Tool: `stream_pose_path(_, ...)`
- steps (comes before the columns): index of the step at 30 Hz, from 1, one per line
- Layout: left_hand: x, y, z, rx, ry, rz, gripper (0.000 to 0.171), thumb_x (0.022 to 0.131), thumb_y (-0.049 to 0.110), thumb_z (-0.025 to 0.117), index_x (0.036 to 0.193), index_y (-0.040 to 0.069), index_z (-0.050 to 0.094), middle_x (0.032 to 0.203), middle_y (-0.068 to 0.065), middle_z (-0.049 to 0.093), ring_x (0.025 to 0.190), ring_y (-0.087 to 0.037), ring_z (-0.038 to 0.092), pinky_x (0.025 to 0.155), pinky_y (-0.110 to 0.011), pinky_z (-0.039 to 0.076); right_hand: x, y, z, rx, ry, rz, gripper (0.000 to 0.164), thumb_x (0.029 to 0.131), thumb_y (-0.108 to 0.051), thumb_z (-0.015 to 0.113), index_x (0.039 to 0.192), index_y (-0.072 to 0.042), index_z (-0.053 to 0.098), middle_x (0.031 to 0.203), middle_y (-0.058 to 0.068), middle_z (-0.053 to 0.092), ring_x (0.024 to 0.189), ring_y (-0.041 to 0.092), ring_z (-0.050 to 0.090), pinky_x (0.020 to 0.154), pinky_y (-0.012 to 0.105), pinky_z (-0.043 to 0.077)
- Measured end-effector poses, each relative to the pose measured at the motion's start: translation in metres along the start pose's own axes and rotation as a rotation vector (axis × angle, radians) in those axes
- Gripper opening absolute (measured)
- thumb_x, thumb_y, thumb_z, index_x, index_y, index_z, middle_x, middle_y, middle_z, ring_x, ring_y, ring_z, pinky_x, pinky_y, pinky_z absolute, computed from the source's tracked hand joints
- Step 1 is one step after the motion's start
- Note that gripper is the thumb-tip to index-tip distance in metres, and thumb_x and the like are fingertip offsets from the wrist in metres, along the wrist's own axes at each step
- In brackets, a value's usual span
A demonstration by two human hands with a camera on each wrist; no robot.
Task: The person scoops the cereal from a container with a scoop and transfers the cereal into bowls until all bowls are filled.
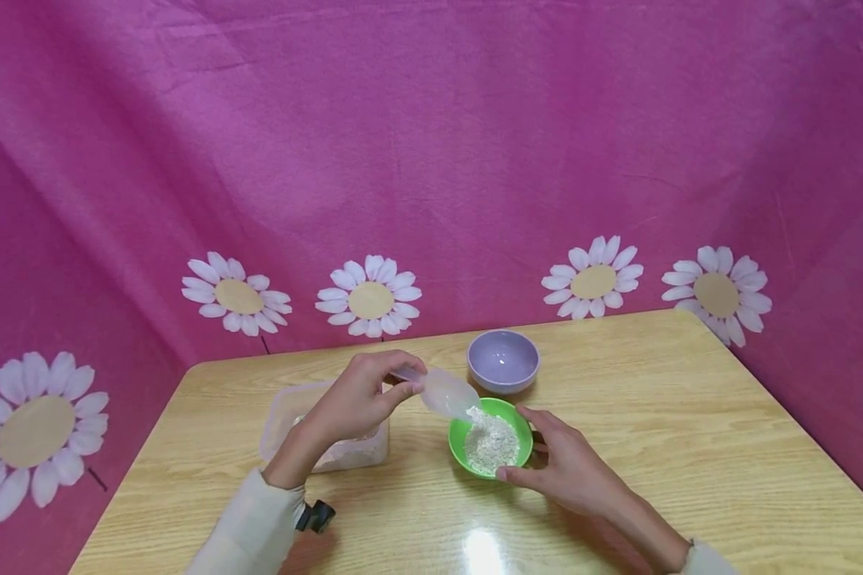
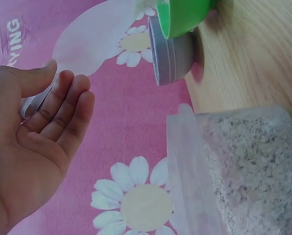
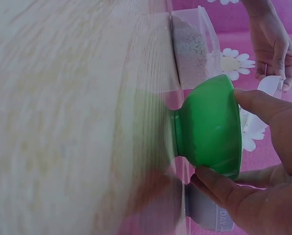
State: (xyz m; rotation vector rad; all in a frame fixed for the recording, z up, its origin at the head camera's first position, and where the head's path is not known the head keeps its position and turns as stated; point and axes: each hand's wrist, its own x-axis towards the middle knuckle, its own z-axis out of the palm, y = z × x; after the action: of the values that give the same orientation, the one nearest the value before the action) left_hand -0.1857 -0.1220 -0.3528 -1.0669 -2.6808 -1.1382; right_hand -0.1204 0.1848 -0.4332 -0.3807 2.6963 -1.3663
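My left hand (image 1: 355, 399) pinches the handle of a translucent white plastic scoop (image 1: 448, 393) between thumb and fingers. The scoop's tip tilts down over the green bowl (image 1: 505, 410), and pale flaky powder (image 1: 492, 444) lies in a heap inside that bowl, reaching up to the tip. My right hand (image 1: 571, 463) holds the bowl's right side, thumb at the near rim and fingers round the far side. In the right wrist view the bowl (image 3: 209, 127) stands upright on its foot. Below my left forearm, a clear plastic container (image 2: 192, 166) holds more powder.
A purple bowl (image 1: 503, 359) stands just behind the green one, with nothing visible in it. The wooden table (image 1: 662, 399) reaches back to a pink cloth (image 1: 431, 160) printed with white flowers. A black strap piece (image 1: 316, 517) sits at the left wrist.
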Motion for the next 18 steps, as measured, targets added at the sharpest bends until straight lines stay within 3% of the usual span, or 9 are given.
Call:
stream_pose_path(7,-0.004,-0.005,0.002,-0.037,0.020,-0.005,0.015,0.101,0.007,0.073,0.116,0.005,0.075,0.106,-0.005,0.079,0.094,-0.012,0.073,0.088,-0.030,0.063,0.001,0.000,0.001,-0.015,0.008,0.001,0.098,0.081,-0.034,0.096,0.157,0.005,0.046,0.151,0.022,0.059,0.128,0.035,0.069,0.108,0.049,0.056)
stream_pose_path(13,-0.011,-0.009,0.009,-0.072,0.036,-0.051,0.015,0.102,0.008,0.072,0.117,0.006,0.075,0.107,-0.005,0.079,0.097,-0.014,0.075,0.091,-0.037,0.064,0.001,0.001,0.002,-0.008,0.007,0.002,0.098,0.081,-0.034,0.096,0.157,0.004,0.047,0.152,0.022,0.059,0.129,0.035,0.069,0.109,0.048,0.056)
stream_pose_path(18,-0.017,-0.012,0.014,-0.089,0.074,-0.074,0.016,0.102,0.011,0.074,0.118,0.007,0.076,0.109,-0.005,0.079,0.097,-0.014,0.076,0.089,-0.033,0.063,0.000,0.000,0.001,0.005,0.005,0.006,0.098,0.082,-0.034,0.096,0.157,0.004,0.046,0.154,0.023,0.057,0.129,0.035,0.069,0.108,0.047,0.056)
